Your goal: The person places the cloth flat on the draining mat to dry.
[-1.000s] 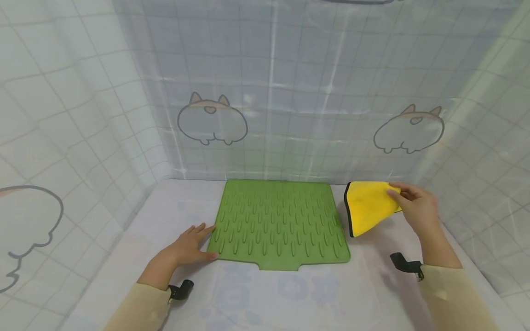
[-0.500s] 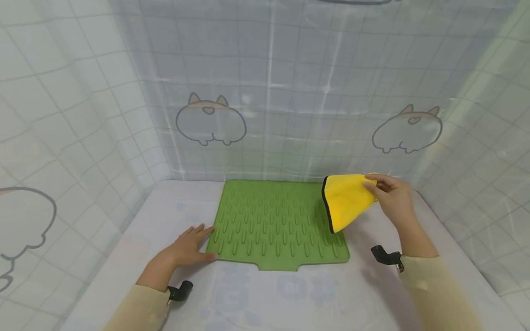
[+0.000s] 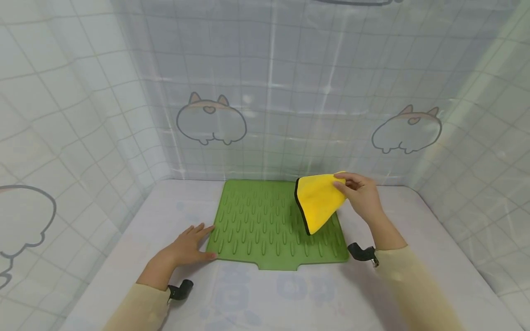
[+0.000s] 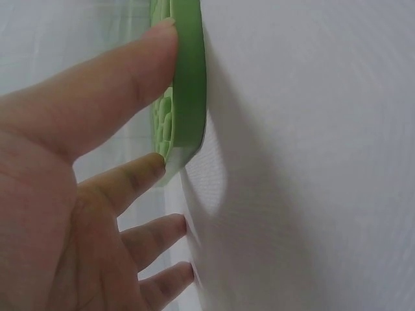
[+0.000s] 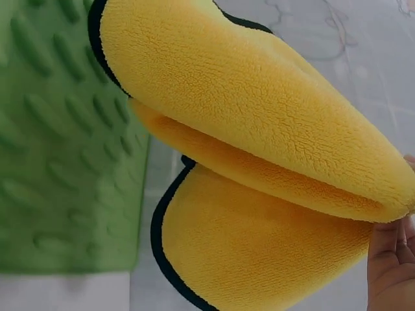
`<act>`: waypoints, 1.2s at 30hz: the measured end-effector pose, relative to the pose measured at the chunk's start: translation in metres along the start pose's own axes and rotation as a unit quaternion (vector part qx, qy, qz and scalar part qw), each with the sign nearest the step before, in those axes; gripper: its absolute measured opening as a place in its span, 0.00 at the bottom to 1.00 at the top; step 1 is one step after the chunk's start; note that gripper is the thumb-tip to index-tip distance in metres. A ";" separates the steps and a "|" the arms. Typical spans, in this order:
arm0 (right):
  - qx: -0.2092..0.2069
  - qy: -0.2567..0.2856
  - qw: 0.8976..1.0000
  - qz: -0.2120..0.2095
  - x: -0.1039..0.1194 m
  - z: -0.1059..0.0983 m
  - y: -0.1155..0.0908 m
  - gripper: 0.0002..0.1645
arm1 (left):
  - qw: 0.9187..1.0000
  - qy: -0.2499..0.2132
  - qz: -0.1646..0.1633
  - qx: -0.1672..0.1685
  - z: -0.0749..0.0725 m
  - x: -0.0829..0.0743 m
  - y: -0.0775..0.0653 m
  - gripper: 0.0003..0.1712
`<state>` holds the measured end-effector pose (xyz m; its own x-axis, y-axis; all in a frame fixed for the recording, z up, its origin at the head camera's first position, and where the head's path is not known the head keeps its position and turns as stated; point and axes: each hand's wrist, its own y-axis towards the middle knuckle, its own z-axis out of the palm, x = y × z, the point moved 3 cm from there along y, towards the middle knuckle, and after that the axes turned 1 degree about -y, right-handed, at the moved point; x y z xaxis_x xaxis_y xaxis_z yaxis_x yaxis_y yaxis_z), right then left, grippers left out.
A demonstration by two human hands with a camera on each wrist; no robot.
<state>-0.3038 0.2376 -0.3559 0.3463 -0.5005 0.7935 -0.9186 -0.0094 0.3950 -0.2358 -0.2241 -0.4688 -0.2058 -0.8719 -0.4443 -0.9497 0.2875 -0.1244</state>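
Observation:
A green ridged mat (image 3: 252, 220) with a tab on its front edge lies on the white table. My left hand (image 3: 186, 248) rests at the mat's left side, fingers spread, with the thumb and index fingertip on its edge; the left wrist view shows the thumb (image 4: 110, 91) against the rim. Pinched in my right hand (image 3: 362, 195) is a yellow cloth (image 3: 318, 200) with black edging. It hangs folded over the mat's right part and covers some of the ridges. Seen from the right wrist, the plush cloth (image 5: 259, 123) droops in folds from the fingertips.
White tile-patterned sheeting (image 3: 298, 115) with animal drawings stands behind the table and on both sides. The white tabletop (image 3: 265, 303) stretches in front of the mat, with faint blue prints on it.
My right hand has carried the yellow cloth leftward, from beside the mat to above its right part. The left hand and the mat have stayed where they were.

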 end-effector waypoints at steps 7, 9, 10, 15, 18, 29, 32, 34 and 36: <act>0.022 0.031 0.999 -0.014 0.003 0.029 0.003 0.17 | 1.000 -0.003 -0.009 0.005 -0.002 -0.001 0.000 0.54; 0.026 0.046 0.999 -0.009 0.005 0.038 0.004 0.17 | 1.000 -0.002 -0.009 0.006 -0.003 0.001 0.000 0.54; 0.027 0.054 0.998 -0.006 0.006 0.043 0.004 0.17 | 1.000 -0.002 -0.009 0.006 -0.003 0.002 0.000 0.54; 0.031 0.078 0.996 -0.009 0.008 0.061 0.005 0.17 | 1.000 -0.002 -0.009 0.006 -0.002 0.005 0.001 0.55; 0.033 0.082 0.996 -0.014 0.008 0.071 0.004 0.17 | 1.000 -0.005 -0.007 0.006 -0.001 0.007 0.001 0.55; 0.055 0.103 0.993 -0.025 0.014 0.110 0.012 0.15 | 1.000 0.000 -0.007 0.004 -0.004 0.010 -0.001 0.54; 0.061 0.102 0.993 -0.015 0.012 0.119 0.013 0.14 | 1.000 -0.003 -0.003 0.004 -0.005 0.009 -0.001 0.54; 0.065 0.087 0.994 -0.005 0.009 0.124 0.013 0.13 | 1.000 -0.002 0.001 0.003 -0.004 0.008 -0.001 0.54; 0.075 0.061 0.995 0.008 0.007 0.129 0.013 0.12 | 1.000 -0.002 0.003 0.002 -0.003 0.009 -0.001 0.54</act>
<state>-0.3375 0.1219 -0.4047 0.3443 -0.3928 0.8528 -0.9388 -0.1367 0.3161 -0.2373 -0.2332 -0.4694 -0.2114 -0.8685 -0.4483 -0.9475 0.2948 -0.1242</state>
